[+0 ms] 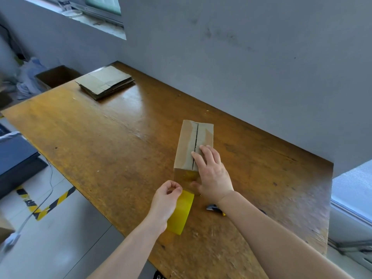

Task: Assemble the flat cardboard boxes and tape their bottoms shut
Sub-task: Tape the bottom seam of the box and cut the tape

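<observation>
An assembled cardboard box (187, 143) stands on the wooden table (104, 141), bottom flaps up, with a dark seam down their middle. My right hand (211, 172) lies flat on the near end of the flaps, thumb down the front face. My left hand (166, 200) pinches a yellow tape roll (181, 212) just below the box's near face. Yellowish tape shows on that near face. A stack of flat cardboard boxes (105, 82) lies at the table's far left corner.
A grey wall runs along the table's far and right side. An open cardboard box (57, 76) sits beyond the far left corner. A small dark tool (214, 208) lies under my right forearm. Hazard-striped floor tape and a cable are at left.
</observation>
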The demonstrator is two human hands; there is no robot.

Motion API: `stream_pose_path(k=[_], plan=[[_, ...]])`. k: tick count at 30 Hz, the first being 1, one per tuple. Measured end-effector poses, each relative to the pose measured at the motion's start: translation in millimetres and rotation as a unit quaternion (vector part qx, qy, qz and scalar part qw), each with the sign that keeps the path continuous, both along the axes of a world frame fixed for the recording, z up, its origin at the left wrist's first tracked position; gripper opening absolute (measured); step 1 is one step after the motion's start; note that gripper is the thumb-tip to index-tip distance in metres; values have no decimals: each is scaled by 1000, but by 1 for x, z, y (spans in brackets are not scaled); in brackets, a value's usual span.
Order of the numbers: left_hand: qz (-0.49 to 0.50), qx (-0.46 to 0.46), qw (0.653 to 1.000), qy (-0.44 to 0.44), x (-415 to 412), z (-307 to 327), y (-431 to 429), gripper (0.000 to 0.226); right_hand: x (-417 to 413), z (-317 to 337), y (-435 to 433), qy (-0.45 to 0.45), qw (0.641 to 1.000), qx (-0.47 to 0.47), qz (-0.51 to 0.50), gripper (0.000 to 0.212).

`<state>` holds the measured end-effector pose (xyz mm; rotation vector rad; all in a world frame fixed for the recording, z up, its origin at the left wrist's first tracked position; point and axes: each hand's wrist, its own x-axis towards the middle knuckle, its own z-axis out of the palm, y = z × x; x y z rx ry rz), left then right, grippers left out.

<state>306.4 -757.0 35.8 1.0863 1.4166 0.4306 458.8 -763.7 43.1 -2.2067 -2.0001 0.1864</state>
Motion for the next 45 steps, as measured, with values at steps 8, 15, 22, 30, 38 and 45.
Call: stream_pose_path(k=[8, 15, 22, 30, 38, 45], plan=[[-83, 12, 996, -16, -20, 38, 19, 22, 4, 8, -15, 144, 989, 29, -17, 71], [-70, 84, 987, -116, -27, 87, 21, 26, -27, 42, -34, 450, 877, 163, -53, 32], [-53, 167, 975, -137, -22, 101, 13, 24, -33, 76, -29, 458, 873, 158, -51, 5], [-203, 503, 834, 104, -31, 122, 30, 10, -26, 111, -23, 222, 956, 190, 30, 6], [-111, 540, 827, 110, -11, 118, 44, 12, -14, 116, -23, 412, 878, 214, -119, 31], [-50, 432, 897, 82, 7, 105, 55, 17, -4, 95, -24, 368, 923, 98, -53, 32]])
